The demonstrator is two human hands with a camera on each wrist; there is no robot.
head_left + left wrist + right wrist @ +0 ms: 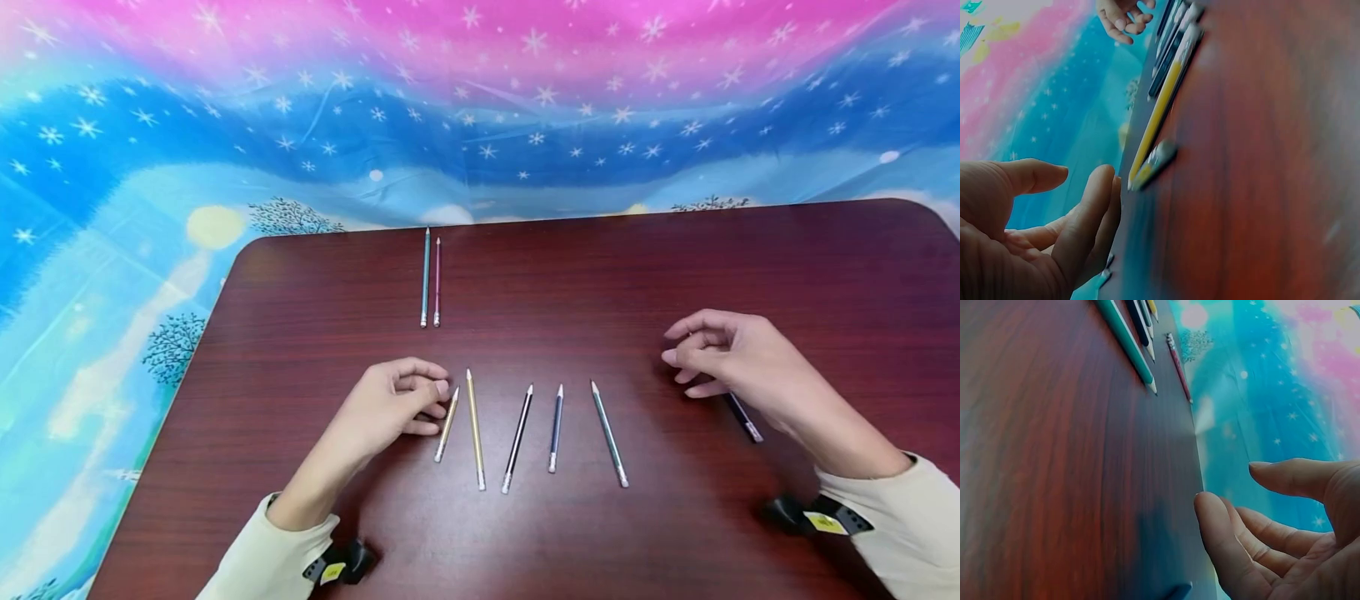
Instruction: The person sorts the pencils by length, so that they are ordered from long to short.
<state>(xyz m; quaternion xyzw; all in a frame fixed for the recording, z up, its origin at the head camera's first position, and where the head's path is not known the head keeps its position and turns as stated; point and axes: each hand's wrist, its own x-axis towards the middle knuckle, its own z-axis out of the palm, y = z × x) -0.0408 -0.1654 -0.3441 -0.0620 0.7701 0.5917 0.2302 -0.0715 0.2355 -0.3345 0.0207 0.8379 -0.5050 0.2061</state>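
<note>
Left grip (396, 400) loosely spread, thumb and fingertips apart, holding nothing; just beside a short yellow pencil (447, 424), contact impossible to tell. Right grip (738, 354) likewise spread, thumb clear of the fingers, pinching nothing; above a dark pencil (742, 417), mostly hidden beneath, near end showing.

Between the two, in a loose row on a dark red-brown table (562, 292), rightward from the short pencil: a long yellow pencil (476, 430), a black pencil (518, 438), a dark blue pencil (557, 428) and a grey-green pencil (608, 433); points toward the far edge, slants differing, none touching another.

Farther off, side by side across a narrow gap: a teal pencil (426, 276), tip at the far edge, and a shorter pink pencil (438, 282).

By the layout, work with the pencils probably at an early stage: two apparently placed as a neat pair, six likely left to handle, none held.

Beyond the table, a pink-and-blue snowflake cloth (525, 100).
</note>
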